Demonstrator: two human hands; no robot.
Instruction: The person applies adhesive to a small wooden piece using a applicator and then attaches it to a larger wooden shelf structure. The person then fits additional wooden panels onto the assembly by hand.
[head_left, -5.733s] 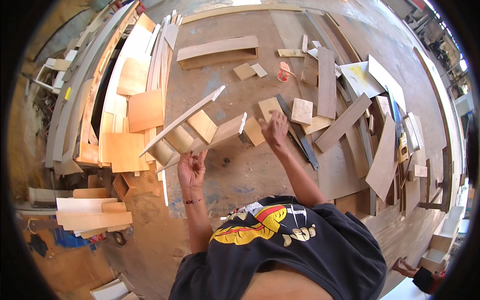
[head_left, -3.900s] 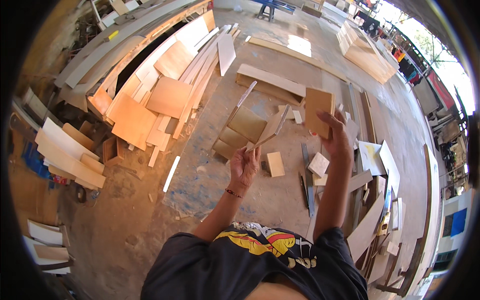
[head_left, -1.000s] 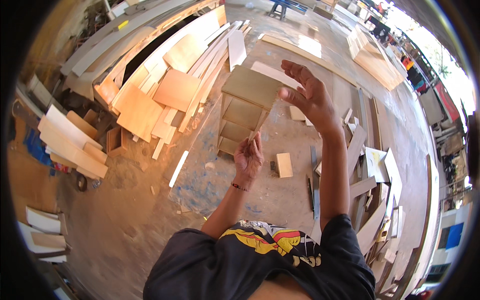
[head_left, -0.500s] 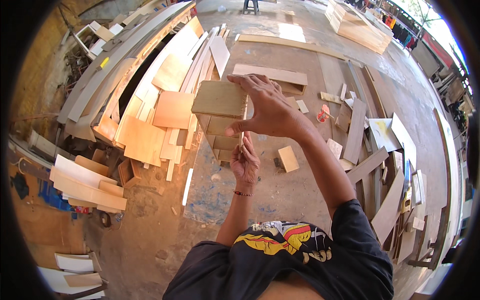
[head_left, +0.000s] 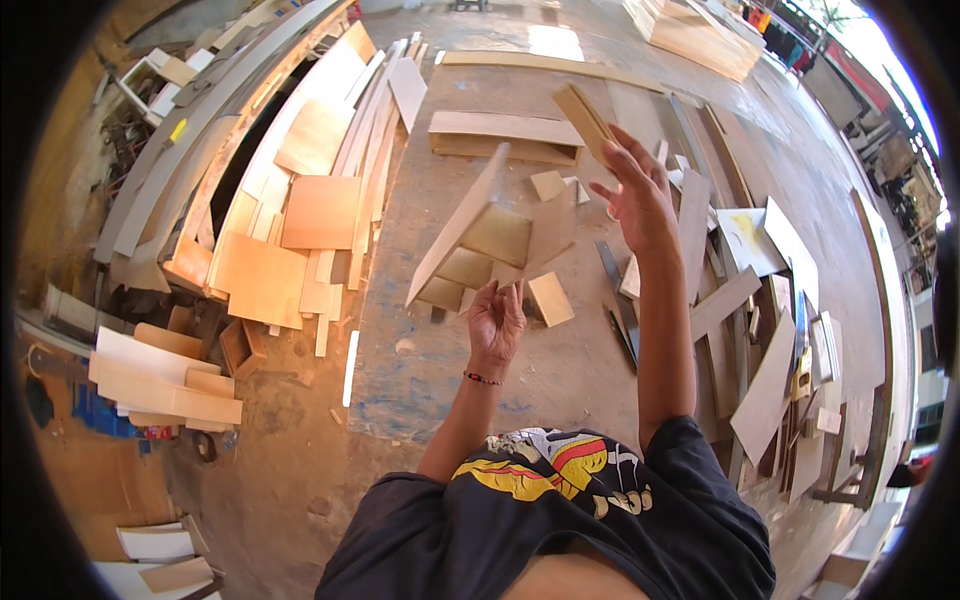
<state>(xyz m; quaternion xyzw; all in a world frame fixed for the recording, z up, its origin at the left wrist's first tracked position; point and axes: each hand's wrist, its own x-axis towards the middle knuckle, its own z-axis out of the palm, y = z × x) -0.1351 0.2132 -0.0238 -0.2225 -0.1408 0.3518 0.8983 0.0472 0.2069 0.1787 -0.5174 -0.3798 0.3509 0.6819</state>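
Observation:
A small wooden shelf box [head_left: 461,222] with inner dividers leans upright above the work board, its near end low. My left hand [head_left: 497,320] is closed on its lower edge, fingertips pressed against the wood. The box's top end stands open between its two side boards. Up and to the right, my right hand [head_left: 640,195] grips a short wooden panel [head_left: 584,118] by its near end, apart from the box, with some fingers spread. A small wood block [head_left: 551,299] lies on the work board just right of my left hand.
A long low wooden box [head_left: 505,133] lies beyond. Stacked boards and plywood pieces [head_left: 320,213] fill the left side. Offcuts and panels [head_left: 745,290] lie scattered at the right, with a handsaw [head_left: 803,370] among them. Dark strips [head_left: 618,295] lie by my right forearm.
The panel on top of the box has come off and moved up and right in my right hand. The box has tilted, still held by my left hand.

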